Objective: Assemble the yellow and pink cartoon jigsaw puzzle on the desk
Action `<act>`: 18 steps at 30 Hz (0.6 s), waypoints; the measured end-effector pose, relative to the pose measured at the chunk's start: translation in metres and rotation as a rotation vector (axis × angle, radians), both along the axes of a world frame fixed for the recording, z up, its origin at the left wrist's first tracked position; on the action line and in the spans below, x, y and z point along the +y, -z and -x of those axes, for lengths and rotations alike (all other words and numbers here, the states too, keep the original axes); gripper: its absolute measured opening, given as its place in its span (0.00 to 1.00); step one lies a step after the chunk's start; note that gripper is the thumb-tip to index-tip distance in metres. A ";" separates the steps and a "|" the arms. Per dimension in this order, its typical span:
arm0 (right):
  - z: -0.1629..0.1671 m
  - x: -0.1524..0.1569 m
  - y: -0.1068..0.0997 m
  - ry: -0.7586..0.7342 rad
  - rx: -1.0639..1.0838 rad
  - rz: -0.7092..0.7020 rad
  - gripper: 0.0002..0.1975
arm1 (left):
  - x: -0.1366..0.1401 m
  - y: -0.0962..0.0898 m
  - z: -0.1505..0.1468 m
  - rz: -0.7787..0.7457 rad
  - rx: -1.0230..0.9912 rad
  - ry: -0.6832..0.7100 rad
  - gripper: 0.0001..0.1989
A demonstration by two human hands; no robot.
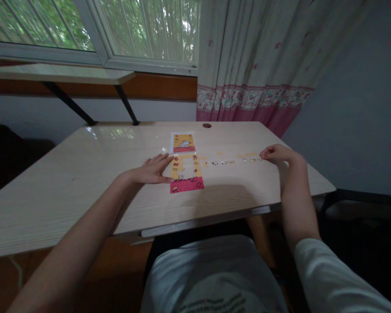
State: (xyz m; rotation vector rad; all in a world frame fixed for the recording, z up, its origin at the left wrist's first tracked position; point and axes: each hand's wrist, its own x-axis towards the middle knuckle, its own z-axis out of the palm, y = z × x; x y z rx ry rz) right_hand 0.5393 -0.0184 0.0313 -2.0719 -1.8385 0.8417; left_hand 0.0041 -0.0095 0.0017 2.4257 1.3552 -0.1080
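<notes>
A jigsaw puzzle (186, 184) lies flat on the table, with a yellow border, a red lower band and a pale opening in the middle. My left hand (154, 168) rests at its left side, fingers stretched out, with the fingertips and thumb on its edge. Just beyond it is a small picture card (183, 142) showing a white cartoon animal on yellow and red. Loose puzzle pieces (224, 162), white and yellow, spread to the right in rough rows. At the far end of them my right hand (275, 152) pinches its fingers together low over the tabletop; whatever is between them is too small to make out.
The pale wooden table (94, 187) has a round cable hole (207, 125) near its back edge. A raised shelf (61, 73) on black supports stands at the back left. A curtain (247, 65) hangs behind, and a dark chair (361, 198) is at the right.
</notes>
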 end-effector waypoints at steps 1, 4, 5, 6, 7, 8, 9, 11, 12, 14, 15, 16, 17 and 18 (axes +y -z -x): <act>0.000 0.001 0.000 -0.009 0.013 -0.001 0.18 | -0.001 -0.001 0.000 0.005 0.002 -0.004 0.64; -0.002 0.003 0.002 -0.050 0.029 0.015 0.22 | -0.002 -0.003 -0.002 0.016 -0.003 -0.008 0.64; -0.003 0.004 0.002 -0.062 0.018 0.020 0.23 | -0.002 -0.004 -0.002 0.017 -0.002 -0.009 0.64; -0.003 0.005 0.003 -0.070 0.001 0.024 0.24 | -0.002 -0.004 -0.002 0.018 0.001 -0.009 0.64; -0.003 0.006 0.003 -0.077 -0.019 0.028 0.24 | -0.002 -0.004 -0.002 0.019 0.007 -0.009 0.64; -0.004 0.006 0.004 -0.081 -0.036 0.033 0.24 | -0.002 -0.004 -0.002 0.020 0.013 -0.009 0.64; -0.004 0.007 0.004 -0.085 -0.050 0.041 0.24 | -0.002 -0.004 -0.001 0.019 0.019 -0.008 0.64; -0.003 0.009 0.005 -0.093 -0.064 0.061 0.24 | -0.002 -0.003 -0.001 0.017 0.022 -0.003 0.63; -0.003 0.009 0.005 -0.096 -0.065 0.066 0.23 | -0.002 -0.003 -0.001 0.013 0.016 0.001 0.63; -0.002 0.009 0.004 -0.100 -0.051 0.069 0.23 | -0.002 -0.003 -0.001 0.007 -0.002 0.007 0.63; -0.001 0.008 0.004 -0.102 -0.036 0.065 0.24 | -0.002 -0.003 -0.001 0.006 -0.010 0.007 0.63; 0.001 0.006 0.003 -0.105 -0.016 0.060 0.24 | -0.002 -0.003 -0.001 0.005 -0.015 0.007 0.63; 0.002 0.004 0.001 -0.112 0.008 0.056 0.25 | -0.002 -0.003 -0.001 0.003 -0.020 0.005 0.63; 0.004 0.002 -0.001 -0.120 0.031 0.054 0.25 | -0.002 -0.003 -0.001 0.001 -0.024 0.002 0.63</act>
